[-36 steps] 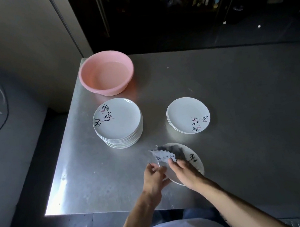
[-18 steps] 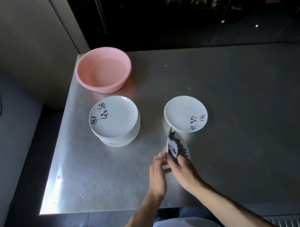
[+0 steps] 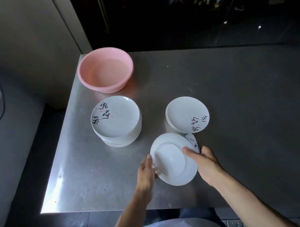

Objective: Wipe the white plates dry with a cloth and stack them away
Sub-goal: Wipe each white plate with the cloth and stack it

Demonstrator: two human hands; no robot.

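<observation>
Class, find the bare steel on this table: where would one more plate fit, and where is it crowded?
Free: the whole stretch right of the short plate stack, and the near-left corner of the steel table below the tall plate stack. Crowded: between the stacks and the held plate, and around the pink basin.

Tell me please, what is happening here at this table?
A person is drying plates. Both hands hold one white plate with its underside facing up, the left hand at its edge and the right hand pressing a patterned cloth behind it. On the steel table stand a tall stack, a short stack and a pink basin.
</observation>
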